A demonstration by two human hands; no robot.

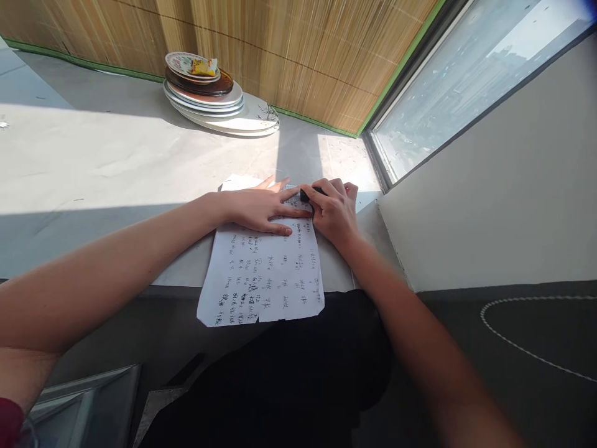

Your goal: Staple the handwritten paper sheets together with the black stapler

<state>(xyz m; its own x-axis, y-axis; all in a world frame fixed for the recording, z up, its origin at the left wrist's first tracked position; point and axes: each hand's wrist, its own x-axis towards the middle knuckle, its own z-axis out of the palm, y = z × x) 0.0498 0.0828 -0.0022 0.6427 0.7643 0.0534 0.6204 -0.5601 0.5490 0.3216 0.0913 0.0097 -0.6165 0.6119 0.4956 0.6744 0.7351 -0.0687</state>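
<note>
A white sheet of paper (265,267) covered in handwriting lies on the pale ledge, its lower end sticking out past the front edge. My left hand (261,208) rests flat on the upper part of the sheet, fingers spread. Against the sheet's upper right corner, my right hand (333,208) is closed around a small black object (305,195). Only its dark end shows between the fingers, so its kind cannot be made out. My left fingertips are close beside it. A patch of fine printed lines shows on the sheet between the two hands.
On the ledge (112,155) at the back stands a stack of plates (205,106) with a small yellow wrapper (204,66) on top. Behind it hangs a bamboo blind (289,56). A window (466,81) and white wall (494,174) bound the right side; a beaded cord (513,353) hangs lower right.
</note>
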